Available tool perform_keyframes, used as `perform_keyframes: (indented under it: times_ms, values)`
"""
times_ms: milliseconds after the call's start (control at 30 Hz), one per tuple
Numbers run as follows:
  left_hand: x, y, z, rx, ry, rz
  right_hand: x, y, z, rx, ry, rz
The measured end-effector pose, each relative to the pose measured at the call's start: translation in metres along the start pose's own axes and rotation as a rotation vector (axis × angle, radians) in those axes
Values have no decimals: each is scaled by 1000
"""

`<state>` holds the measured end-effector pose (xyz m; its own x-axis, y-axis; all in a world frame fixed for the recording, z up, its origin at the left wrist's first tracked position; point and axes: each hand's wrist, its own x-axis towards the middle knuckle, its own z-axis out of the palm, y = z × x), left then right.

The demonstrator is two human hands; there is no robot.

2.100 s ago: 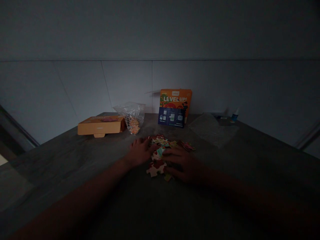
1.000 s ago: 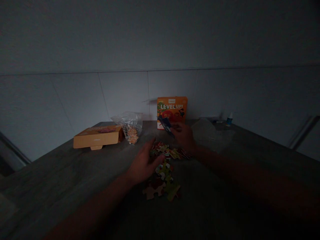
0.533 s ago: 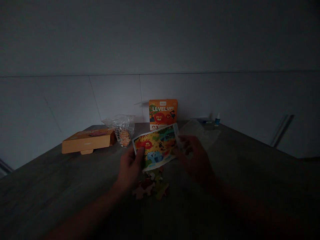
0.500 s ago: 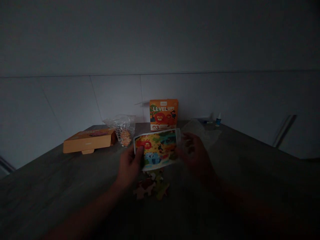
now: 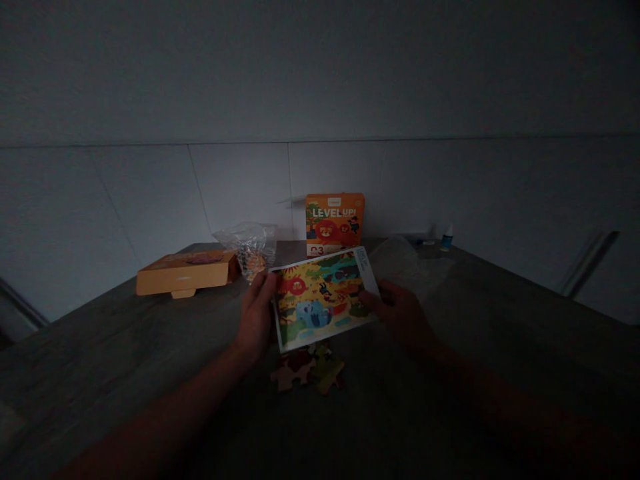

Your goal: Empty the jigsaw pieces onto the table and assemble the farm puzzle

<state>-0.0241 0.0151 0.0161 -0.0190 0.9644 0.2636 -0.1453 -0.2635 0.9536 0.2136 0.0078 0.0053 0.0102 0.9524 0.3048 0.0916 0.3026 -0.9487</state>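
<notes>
1. Held by the right hand alone near the upright box a second ago, the picture card [image 5: 323,300] is now spread between both hands, its illustrated side showing.
2. Nearest on the table [image 5: 90,360], a few puzzle pieces [image 5: 293,377] lie just below the card's near edge; how many lie behind it is hidden. Were the card to dip, that edge could shove these loose pieces out of place.
3. Just beyond, the card itself tilts, right end higher than left. It looks thin, so an uneven pull could crease it, and a slack pinch at either end could let it swing down.
4. Left hand [image 5: 255,323] grips the card's left edge, its forearm reaching in from the near left. Right hand [image 5: 403,313] pinches the right end, thumb over the printed face, its forearm coming from the near right, deep in shadow.
5. Farther left sit a flat orange box [image 5: 187,273] and a clear bag [image 5: 250,240] of pieces; farther right, a clear plastic sheet [image 5: 400,260] and a small bottle [image 5: 447,239].
6. Farthest, the upright box [image 5: 335,223] stands before the wall [image 5: 240,183], its foot partly covered by the card.
</notes>
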Motion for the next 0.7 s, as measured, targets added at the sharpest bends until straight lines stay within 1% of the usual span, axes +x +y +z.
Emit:
perform_keyframes:
  times_ms: [67,133,167,200,267,300,367,433,500,600,700]
  values:
    - [-1,7,-1,-111,-182,-160,0,-5,-2,49,13,2]
    - [-5,11,-1,-182,-372,-294,-1,-6,-2,82,-31,17]
    - [-7,11,0,-198,-442,-337,-2,-6,-1,88,-52,26]
    - [-11,11,1,-189,-499,-370,-4,-6,1,88,-68,38]
    - [-17,8,5,-129,-550,-399,-7,-6,5,107,-74,71]
    - [-19,6,7,-98,-548,-396,-9,-7,8,138,-61,90]
    - [-20,2,9,-77,-498,-365,-14,-11,11,253,-57,127]
    - [-17,-1,9,-123,-412,-318,-18,-16,13,388,-99,172]
    - [-12,-3,7,-172,-328,-280,-22,-20,14,461,-177,235]
    - [-7,-3,4,-218,-274,-251,-25,-20,14,473,-307,306]
    - [-6,-4,4,-235,-276,-252,-25,-15,15,450,-372,277]
